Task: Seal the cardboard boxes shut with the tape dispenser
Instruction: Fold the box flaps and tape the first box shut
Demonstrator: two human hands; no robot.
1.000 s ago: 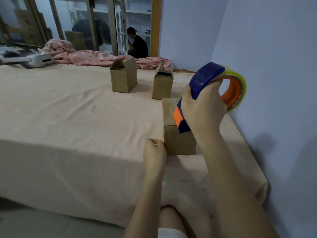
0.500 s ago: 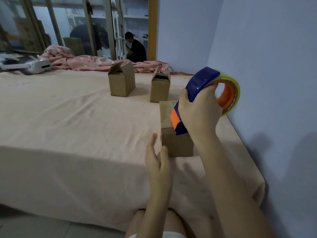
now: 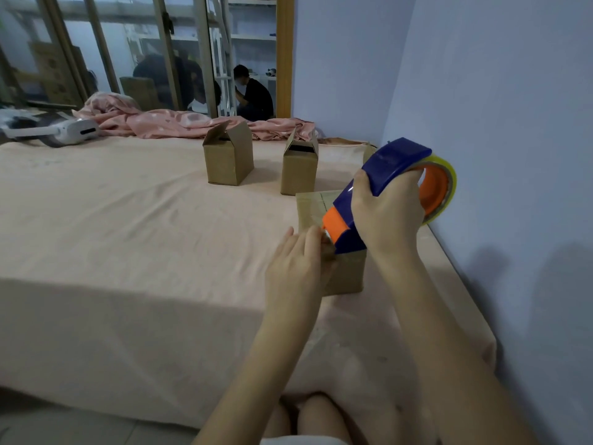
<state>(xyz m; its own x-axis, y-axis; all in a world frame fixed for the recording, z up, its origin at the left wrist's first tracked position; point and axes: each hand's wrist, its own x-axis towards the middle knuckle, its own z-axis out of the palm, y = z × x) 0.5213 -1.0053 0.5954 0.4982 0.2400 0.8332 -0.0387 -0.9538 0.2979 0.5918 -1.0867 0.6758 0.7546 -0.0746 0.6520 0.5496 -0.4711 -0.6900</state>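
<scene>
My left hand [image 3: 296, 268], which a moment ago hung open in the air short of the box, has now come up to the near top edge of the nearest cardboard box [image 3: 333, 252], its fingers lying against the cardboard right at the orange mouth of the tape dispenser [image 3: 385, 194]; whether they pinch the tape end or only press it down I cannot tell, since the fingertips are hidden behind the box edge. My right hand [image 3: 390, 216] grips the blue body of the dispenser, thumb over the top, and it has dropped lower, so the mouth now sits at the box's near top edge. I judge this to mean the strip along the top seam has reached the near edge and the next step is to press the end down the front face and tear it. This box stands near the bed's [image 3: 128, 236] right edge, close to its front edge, with the wall [image 3: 513, 123] just beside my right hand, so I have little room to swing the roll rightward. To the left the sheet lies broad and open. Two more boxes, one [image 3: 228, 159] left and one [image 3: 300, 167] right, stand farther back with flaps up, well apart from my hands and not yet sealed.
</scene>
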